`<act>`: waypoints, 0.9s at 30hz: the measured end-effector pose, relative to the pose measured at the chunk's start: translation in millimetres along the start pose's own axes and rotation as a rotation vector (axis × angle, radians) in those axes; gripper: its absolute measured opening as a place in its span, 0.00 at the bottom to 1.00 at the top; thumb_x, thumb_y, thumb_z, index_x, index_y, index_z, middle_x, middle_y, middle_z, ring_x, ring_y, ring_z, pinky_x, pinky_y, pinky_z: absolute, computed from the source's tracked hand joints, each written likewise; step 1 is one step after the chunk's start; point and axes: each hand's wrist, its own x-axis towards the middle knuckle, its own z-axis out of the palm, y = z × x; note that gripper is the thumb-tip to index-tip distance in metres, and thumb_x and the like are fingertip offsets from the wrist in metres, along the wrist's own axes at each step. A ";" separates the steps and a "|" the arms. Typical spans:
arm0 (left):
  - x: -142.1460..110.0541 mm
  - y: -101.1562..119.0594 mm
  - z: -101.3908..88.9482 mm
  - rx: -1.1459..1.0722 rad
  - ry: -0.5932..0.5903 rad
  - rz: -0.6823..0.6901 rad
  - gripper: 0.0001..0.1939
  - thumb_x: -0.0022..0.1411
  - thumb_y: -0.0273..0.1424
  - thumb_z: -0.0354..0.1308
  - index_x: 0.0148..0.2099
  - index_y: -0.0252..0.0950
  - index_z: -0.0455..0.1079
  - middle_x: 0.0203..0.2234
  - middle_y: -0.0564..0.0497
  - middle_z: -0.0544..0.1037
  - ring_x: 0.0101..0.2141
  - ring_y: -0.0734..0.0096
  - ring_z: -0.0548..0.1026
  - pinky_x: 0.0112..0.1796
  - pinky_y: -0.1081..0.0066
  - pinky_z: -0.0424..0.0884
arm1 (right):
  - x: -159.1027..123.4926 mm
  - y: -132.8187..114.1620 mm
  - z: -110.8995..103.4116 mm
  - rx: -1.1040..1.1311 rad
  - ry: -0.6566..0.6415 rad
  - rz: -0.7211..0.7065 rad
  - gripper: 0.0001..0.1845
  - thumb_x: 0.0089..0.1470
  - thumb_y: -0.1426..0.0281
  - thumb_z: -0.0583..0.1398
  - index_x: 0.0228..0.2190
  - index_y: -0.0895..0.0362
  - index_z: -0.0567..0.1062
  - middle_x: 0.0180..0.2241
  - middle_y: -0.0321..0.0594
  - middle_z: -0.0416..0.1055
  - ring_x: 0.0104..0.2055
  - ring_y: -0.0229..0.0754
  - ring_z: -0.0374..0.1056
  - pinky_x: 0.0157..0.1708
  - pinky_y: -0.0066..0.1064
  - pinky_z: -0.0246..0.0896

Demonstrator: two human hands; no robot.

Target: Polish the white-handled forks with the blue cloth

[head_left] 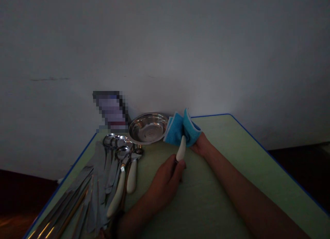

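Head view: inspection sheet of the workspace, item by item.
Surface: light green, blue-edged table
Things in hand: blue cloth, folded about one end of a pale-handled utensil; that end is hidden
Clutter: cutlery pile at left, metal bowl towards the back, blurred phone-like object beyond the cutlery
Hands: left hand grips the utensil; right hand is partly behind the cloth, fingers hidden
Cables: nothing seen
Surroundings: marked wall behind the table; dim light
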 end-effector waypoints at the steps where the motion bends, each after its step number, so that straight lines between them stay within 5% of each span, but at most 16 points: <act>1: 0.4 -0.4 0.3 -0.030 0.023 -0.011 0.14 0.64 0.40 0.43 0.34 0.36 0.62 0.21 0.55 0.67 0.25 0.71 0.67 0.27 0.72 0.61 | -1.7 -0.7 0.9 0.049 0.000 0.030 0.16 0.47 0.59 0.59 0.36 0.54 0.74 0.32 0.35 0.75 0.31 0.38 0.69 0.37 0.33 0.66; 6: 1.4 -3.3 1.1 -0.216 0.114 -0.081 0.14 0.64 0.42 0.41 0.36 0.37 0.60 0.18 0.58 0.65 0.20 0.74 0.64 0.23 0.74 0.61 | -6.8 -1.7 0.8 0.128 0.019 0.069 0.11 0.43 0.68 0.63 0.33 0.56 0.76 0.30 0.35 0.76 0.32 0.38 0.71 0.37 0.31 0.67; 16: 0.8 1.1 -1.6 -0.183 0.038 -0.042 0.17 0.65 0.41 0.41 0.33 0.36 0.64 0.22 0.54 0.68 0.23 0.73 0.67 0.25 0.74 0.62 | -0.6 -3.0 -0.6 0.089 -0.003 0.057 0.16 0.46 0.60 0.60 0.37 0.52 0.74 0.33 0.38 0.75 0.42 0.45 0.69 0.39 0.37 0.67; 27: 0.3 -0.8 -1.4 -0.093 -0.049 0.005 0.17 0.66 0.38 0.41 0.32 0.35 0.64 0.22 0.55 0.68 0.24 0.75 0.67 0.28 0.75 0.62 | -8.1 -5.8 1.1 0.144 0.025 0.095 0.09 0.39 0.67 0.65 0.27 0.55 0.76 0.24 0.33 0.73 0.26 0.36 0.66 0.32 0.28 0.65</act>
